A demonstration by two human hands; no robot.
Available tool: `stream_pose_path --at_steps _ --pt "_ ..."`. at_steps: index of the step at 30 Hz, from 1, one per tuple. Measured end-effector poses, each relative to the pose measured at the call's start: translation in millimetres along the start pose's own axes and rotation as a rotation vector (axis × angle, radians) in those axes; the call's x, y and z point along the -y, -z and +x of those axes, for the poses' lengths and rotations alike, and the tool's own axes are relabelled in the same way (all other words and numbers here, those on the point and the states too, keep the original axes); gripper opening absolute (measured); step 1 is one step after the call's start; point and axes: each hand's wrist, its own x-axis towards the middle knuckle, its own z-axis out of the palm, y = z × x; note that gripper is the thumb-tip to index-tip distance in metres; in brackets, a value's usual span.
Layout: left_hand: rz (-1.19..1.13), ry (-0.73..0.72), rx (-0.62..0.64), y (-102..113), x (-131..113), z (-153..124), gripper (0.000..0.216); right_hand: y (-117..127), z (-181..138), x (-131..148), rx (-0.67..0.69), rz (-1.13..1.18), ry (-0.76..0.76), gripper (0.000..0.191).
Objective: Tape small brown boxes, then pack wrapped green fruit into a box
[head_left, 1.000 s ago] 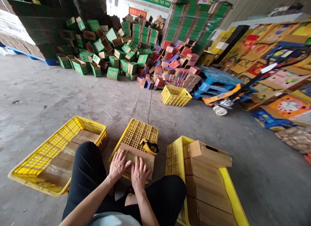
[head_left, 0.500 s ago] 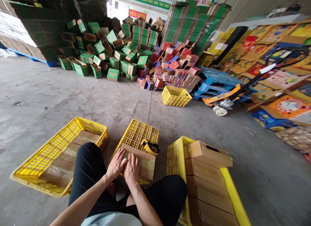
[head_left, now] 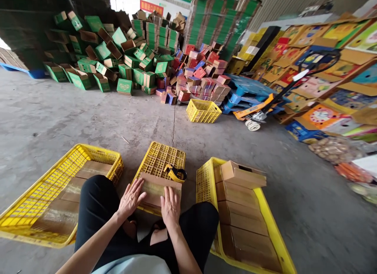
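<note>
A brown cardboard box (head_left: 156, 186) with a strip of clear tape along its top lies on an upturned yellow crate (head_left: 160, 156) between my knees. My left hand (head_left: 131, 195) rests at the box's left edge, fingers stretched out. Flat on the right part of the box lies my right hand (head_left: 171, 205), its fingers extended. Just beyond the box, a yellow and black tape dispenser (head_left: 174, 173) sits on the crate.
To my left stands a yellow crate (head_left: 38, 187) with several taped boxes; on my right, another crate (head_left: 203, 183) is packed with cartons. Farther off are a yellow basket (head_left: 204, 112), blue pallets (head_left: 247, 87), an orange pallet jack (head_left: 256, 109) and heaped green boxes (head_left: 125, 86).
My right hand has slid right along the box, away from my left hand, baring the taped middle. The whole view has turned slightly to the right.
</note>
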Motion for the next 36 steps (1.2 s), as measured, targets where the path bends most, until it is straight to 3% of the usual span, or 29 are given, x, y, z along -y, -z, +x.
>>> stream_pose_path --at_steps 5,9,14,19,26,36 --pt "0.026 -0.014 -0.035 0 -10 14 0.063 3 -13 -43 -0.065 -0.065 -0.035 0.058" --pt "0.026 -0.063 -0.027 -7 -34 17 0.062 -2 -15 -40 -0.045 -0.09 -0.012 0.069" --pt "0.025 -0.222 0.065 -20 -77 -6 0.076 0 -26 -38 0.006 -0.08 0.04 0.081" --pt "0.004 -0.225 0.095 -23 -91 -24 0.075 5 -38 -38 0.015 -0.101 0.052 0.078" --pt "-0.034 -0.218 0.147 -12 -82 -15 0.063 -2 -48 -38 -0.058 0.011 0.168 0.065" --pt "0.013 -0.109 0.05 22 -22 -26 0.058 8 -44 -31 -0.122 0.189 0.102 0.05"
